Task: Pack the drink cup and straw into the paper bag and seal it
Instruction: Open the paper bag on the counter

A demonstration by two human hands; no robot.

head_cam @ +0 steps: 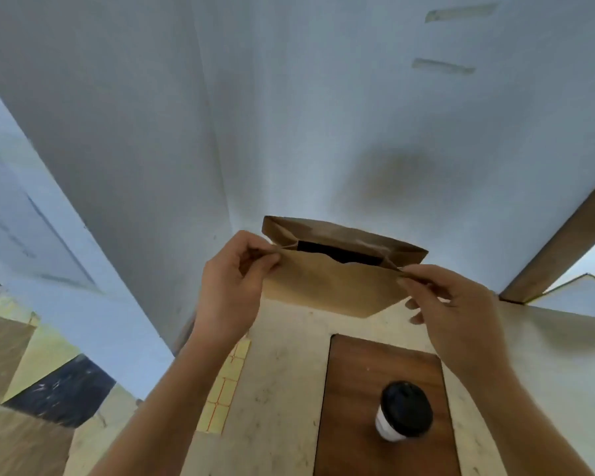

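My left hand (232, 276) pinches the left corner of the brown paper bag (327, 283), thumb and fingertips closed on the near edge of its mouth. My right hand (455, 304) does the same at the right corner, thumb and forefinger nipped on the paper while the other fingers curl loosely below. Between my two hands the near wall of the bag is drawn taut towards me, and the mouth stands open as a dark slot behind it, with the far wall of the bag rising just beyond. The bag is lifted at the far end of the table (282, 389), close to the pale blue-grey wall (289, 115). I cannot tell whether its bottom touches the tabletop.

Nearer to me, between my forearms, the drink cup (401, 415) stands upright on a dark wooden panel (358, 372) set into the light, speckled tabletop. It is a white cup with a black lid, well apart from the bag and outside it. I cannot see the straw.

To the left of the table a yellow strip with red lines (225, 393) runs along its edge, and further left lies a floor of tan, yellow and black patches (49, 389). At the right a brown wooden beam (564, 242) slants up against the wall, and two strips of tape (461, 12) cling high on the wall.
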